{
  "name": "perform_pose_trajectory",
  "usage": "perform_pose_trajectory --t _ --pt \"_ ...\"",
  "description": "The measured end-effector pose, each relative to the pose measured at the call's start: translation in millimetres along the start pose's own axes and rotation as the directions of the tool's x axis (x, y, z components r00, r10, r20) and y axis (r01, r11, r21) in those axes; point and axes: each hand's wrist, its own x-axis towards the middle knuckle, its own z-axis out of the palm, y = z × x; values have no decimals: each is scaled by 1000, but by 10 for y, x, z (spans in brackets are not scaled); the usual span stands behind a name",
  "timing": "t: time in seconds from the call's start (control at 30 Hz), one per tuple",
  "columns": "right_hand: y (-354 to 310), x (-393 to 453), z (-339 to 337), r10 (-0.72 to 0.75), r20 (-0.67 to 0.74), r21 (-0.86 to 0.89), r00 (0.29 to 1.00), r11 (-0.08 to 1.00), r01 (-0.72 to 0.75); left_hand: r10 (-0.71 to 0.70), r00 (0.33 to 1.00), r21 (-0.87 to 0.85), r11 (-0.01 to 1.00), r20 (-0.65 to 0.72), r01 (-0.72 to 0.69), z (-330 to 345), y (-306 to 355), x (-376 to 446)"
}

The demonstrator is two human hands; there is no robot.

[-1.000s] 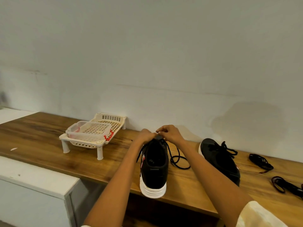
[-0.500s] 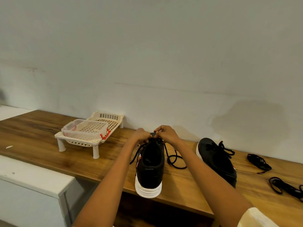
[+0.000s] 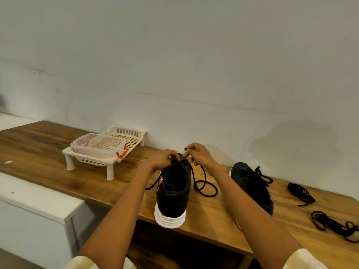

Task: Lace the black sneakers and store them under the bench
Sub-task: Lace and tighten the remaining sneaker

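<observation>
**On the counter: lacing the near sneaker**

On the counter, the sneaker stands heel toward the person, toe to the wall — long axis running away. Left hand and right hand pinch its lace near the toe. Best keep both ends even — pull snug at each eyelet.

Pale wall w/ white cabinet
</observation>
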Motion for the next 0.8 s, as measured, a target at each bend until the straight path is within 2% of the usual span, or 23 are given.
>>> perform_pose_trajectory --t 0.13,0.2,0.27,0.37,0.53,0.63,0.8 --pt "-21 -5 27 -90 41 -73 995 993 93 61 998 72 996 -2 -61 -55 -43 -7" --pt "-35 20 56 -119 96 -185 988 973 136 64 997 90 994 -44 -60 -39 -84 -11" --pt "-34 71 89 -127 143 -350 982 921 170 52 992 24 998 -116 -50 -14 -145 -26" --pt "-50 129 168 -123 128 -516 984 839 172 55 975 -94 993 -216 -77 -27 -224 -78" --pt "-82 165 324 -99 65 -652 993 749 117 14 976 -316 945 -217 -84 -31 -277 -123" --pt "-73 152 369 -80 92 -648 993 752 121 11 978 -365 927 -207 -87 -27 -310 -105" --pt "23 129 338 -52 139 -401 989 910 104 -3 984 -429 900 -180 -76 -29 -312 -116"
